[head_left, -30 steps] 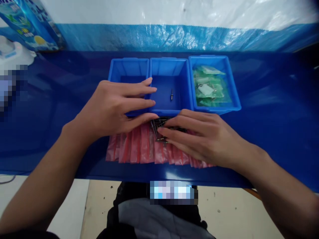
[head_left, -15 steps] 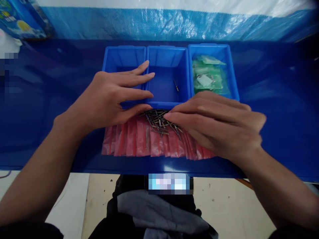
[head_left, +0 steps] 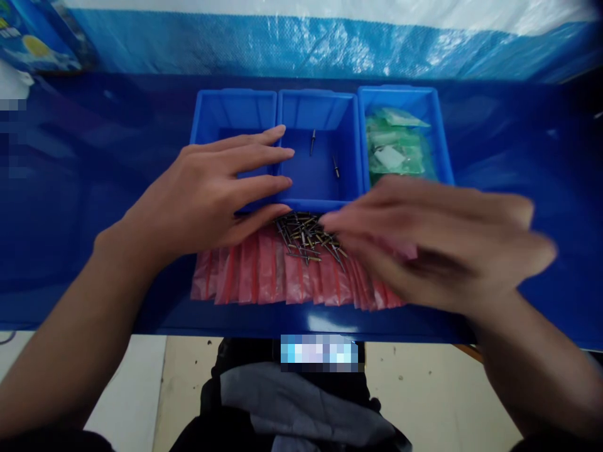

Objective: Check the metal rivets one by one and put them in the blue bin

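Small metal blind rivets (head_left: 304, 238) lie in a loose pile on a row of pink plastic bags (head_left: 273, 282). Two more, a rivet (head_left: 313, 143) and another rivet (head_left: 336, 167), rest apart inside the middle blue bin (head_left: 320, 206). My left hand (head_left: 211, 188) is open, fingers spread over the edge between the left and middle bins, its thumb at the pile's left side. My right hand (head_left: 438, 242) is blurred by motion; its thumb and fingertips come together at the pile's right edge. Whatever is between them is hidden.
On the left stands another blue bin (head_left: 235, 94), partly covered by my left hand. The right blue bin (head_left: 445, 144) holds green plastic packets (head_left: 396, 150). All stand on a blue tabletop (head_left: 509, 157). A blue-and-white woven sheet (head_left: 306, 47) hangs behind.
A second rivet now lies in the middle bin, where one lay before. My right hand has tilted and shifted slightly right at the pile. The left hand stays spread in nearly the same place.
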Action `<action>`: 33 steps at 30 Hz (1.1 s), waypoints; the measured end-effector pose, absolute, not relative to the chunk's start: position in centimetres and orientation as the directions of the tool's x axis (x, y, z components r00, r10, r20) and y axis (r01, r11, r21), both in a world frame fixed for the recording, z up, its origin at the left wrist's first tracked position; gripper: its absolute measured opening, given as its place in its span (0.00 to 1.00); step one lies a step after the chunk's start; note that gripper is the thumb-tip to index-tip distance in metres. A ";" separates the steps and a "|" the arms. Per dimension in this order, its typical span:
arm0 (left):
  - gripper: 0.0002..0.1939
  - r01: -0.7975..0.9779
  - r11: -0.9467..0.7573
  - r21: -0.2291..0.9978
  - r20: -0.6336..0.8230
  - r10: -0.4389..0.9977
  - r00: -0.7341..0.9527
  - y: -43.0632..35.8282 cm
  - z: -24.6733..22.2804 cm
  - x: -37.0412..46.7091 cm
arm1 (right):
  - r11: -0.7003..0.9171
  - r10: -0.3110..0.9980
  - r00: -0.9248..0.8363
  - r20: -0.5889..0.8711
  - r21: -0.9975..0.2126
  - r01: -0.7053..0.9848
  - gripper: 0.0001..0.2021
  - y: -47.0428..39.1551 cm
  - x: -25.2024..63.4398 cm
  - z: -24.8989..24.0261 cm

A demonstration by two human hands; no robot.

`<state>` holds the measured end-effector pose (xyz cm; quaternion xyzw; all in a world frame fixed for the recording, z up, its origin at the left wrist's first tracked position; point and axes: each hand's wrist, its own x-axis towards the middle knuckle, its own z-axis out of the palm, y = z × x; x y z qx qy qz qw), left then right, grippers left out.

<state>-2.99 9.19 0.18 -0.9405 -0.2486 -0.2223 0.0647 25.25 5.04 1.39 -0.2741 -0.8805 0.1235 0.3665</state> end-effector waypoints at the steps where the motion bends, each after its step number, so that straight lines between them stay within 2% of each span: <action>1: 0.12 0.501 -0.865 -0.015 0.450 0.442 0.776 9.2 0.2 -3.0 | 0.873 0.488 -0.681 0.546 -0.327 0.363 0.09 5.1 25.3 1.2; 3: 0.12 0.500 -0.866 -0.022 0.447 0.439 0.779 9.2 0.3 -3.0 | 0.925 0.377 -0.820 0.430 -0.208 0.316 0.06 5.3 25.2 0.7; 5: 0.13 0.490 -0.871 -0.033 0.446 0.426 0.788 9.2 0.4 -3.0 | 0.941 0.338 -0.874 0.350 -0.155 0.301 0.07 5.5 25.1 0.1; 9: 0.13 0.478 -0.877 -0.050 0.446 0.409 0.796 9.2 0.4 -2.9 | 0.929 0.371 -0.845 0.384 -0.168 0.331 0.06 5.6 25.0 -0.5; 12: 0.13 0.492 -0.869 -0.059 0.452 0.416 0.789 9.1 0.1 -2.7 | 0.907 0.420 -0.775 0.472 -0.188 0.377 0.05 5.4 25.0 -0.2; 15: 0.12 0.514 -0.856 -0.052 0.467 0.434 0.770 9.0 0.0 -2.5 | 0.850 0.524 -0.639 0.563 -0.307 0.428 0.06 5.1 24.7 0.5; 18: 0.11 0.525 -0.847 -0.081 0.468 0.432 0.770 9.3 0.3 -2.4 | 0.682 0.729 -0.431 0.532 -0.616 0.393 0.08 5.0 24.5 1.0; 20: 0.11 0.526 -0.840 -0.132 0.442 0.425 0.790 9.7 0.8 -2.3 | 0.567 0.823 -0.278 0.496 -0.753 0.335 0.08 5.2 24.5 1.0; 22: 0.13 0.528 -0.829 -0.184 0.404 0.426 0.810 10.0 1.3 -2.2 | 0.545 0.837 -0.227 0.499 -0.796 0.262 0.11 5.5 24.6 0.9; 25: 0.15 0.531 -0.814 -0.236 0.398 0.417 0.817 10.0 1.4 -2.1 | 0.566 0.809 -0.309 0.501 -0.805 0.176 0.23 5.7 25.2 0.9; 27: 0.14 0.547 -0.805 -0.230 0.443 0.415 0.795 9.6 1.1 -2.2 | 0.668 0.727 -0.414 0.548 -0.703 0.244 0.25 5.7 25.6 1.1; 29: 0.15 0.585 -0.782 -0.216 0.478 0.438 0.761 9.2 0.4 -2.4 | 0.835 0.548 -0.566 0.616 -0.441 0.329 0.17 5.6 25.8 1.1; 31: 0.19 0.605 -0.765 -0.222 0.489 0.449 0.748 8.9 -0.3 -2.6 | 0.929 0.369 -0.747 0.553 -0.185 0.322 0.09 5.6 25.8 0.9; 33: 0.20 0.591 -0.772 -0.234 0.511 0.420 0.750 8.7 -0.8 -2.7 | 0.948 0.313 -0.850 0.424 -0.086 0.307 0.09 5.6 25.6 0.5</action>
